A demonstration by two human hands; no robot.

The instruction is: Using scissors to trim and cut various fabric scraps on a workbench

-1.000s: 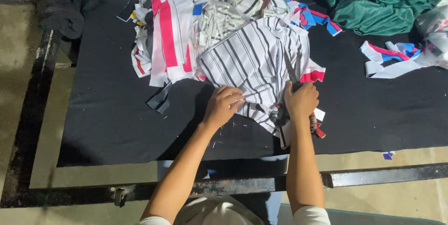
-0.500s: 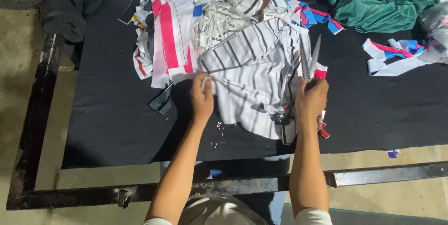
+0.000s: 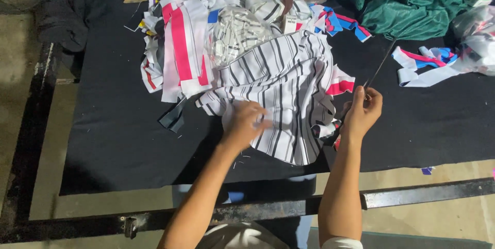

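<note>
Right hand (image 3: pixel 362 112) grip clamps the scissors (image 3: pixel 379 66), now raised clear of the striped cloth (image 3: pixel 289 89); left hand (image 3: pixel 245 125), blurred, has shifted, fingers pressing cloth to desk (image 3: pixel 118 140).

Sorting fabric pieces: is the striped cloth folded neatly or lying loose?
Loose: the striped cloth lies spread and rumpled under the left hand, no neat folds.
</note>
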